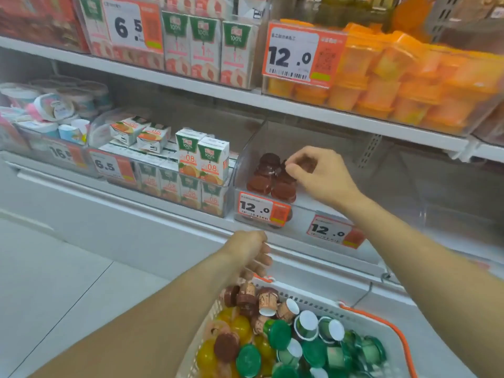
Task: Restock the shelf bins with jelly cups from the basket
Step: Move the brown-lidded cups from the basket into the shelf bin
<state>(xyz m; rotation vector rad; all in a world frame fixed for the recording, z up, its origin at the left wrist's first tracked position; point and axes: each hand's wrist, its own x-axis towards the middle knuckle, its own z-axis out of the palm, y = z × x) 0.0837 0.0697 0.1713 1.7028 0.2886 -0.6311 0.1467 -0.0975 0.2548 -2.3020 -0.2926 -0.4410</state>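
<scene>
A clear shelf bin (242, 159) on the lower shelf holds a small cluster of brown jelly cups (270, 175), stacked toward its front left corner behind a 12.0 price tag (263, 210); the rest of the bin floor to the right shows bare. Left of it, a bin of juice cartons (201, 162) stands nearly full, and further left another bin holds pastel tubs (51, 107). On the upper shelf a clear bin is packed with orange jelly cups (395, 77).

At the bottom of the view a white basket (362, 317) with an orange handle (392, 331) holds mixed cups: green-lidded ones (313, 347) on the right, yellow ones (234, 331) on the left, brown ones (240, 296) at the far end.

The right hand (319, 173) reaches into the bin, its grip curled, thumb and fingertips pinching a brown cup at the top of the stack. The left hand (253, 252) hangs over the far end of the basket, fingers curled downward just above the brown cups; whether they hold one I cannot tell.

The shelf's front edge (300, 241) runs between the two hands, and the basket sits just below and in front of it. The upper shelf overhangs the bin, leaving an open gap above the cups.
</scene>
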